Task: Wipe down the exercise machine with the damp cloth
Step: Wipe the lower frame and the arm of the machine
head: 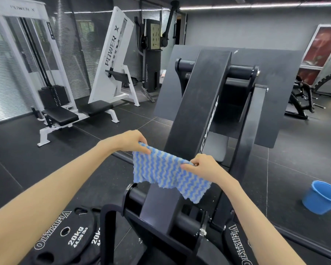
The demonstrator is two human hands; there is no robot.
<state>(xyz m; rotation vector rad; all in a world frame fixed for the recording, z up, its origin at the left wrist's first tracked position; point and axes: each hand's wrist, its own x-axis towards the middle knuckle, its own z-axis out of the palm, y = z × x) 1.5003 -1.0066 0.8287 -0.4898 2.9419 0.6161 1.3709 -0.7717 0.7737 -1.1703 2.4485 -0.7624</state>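
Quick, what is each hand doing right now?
Left hand: pinching the cloth's upper left edge.
Right hand: pinching its upper right edge.

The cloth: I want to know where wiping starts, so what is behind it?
Behind the cloth, held spread by both hands, runs the machine's sloping black beam. The stretch it covers is hidden.

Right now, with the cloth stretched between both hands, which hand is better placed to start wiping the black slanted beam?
Probably the right hand: its grip on the blue-and-white cloth sits directly over the beam; the left hand hangs beside it.
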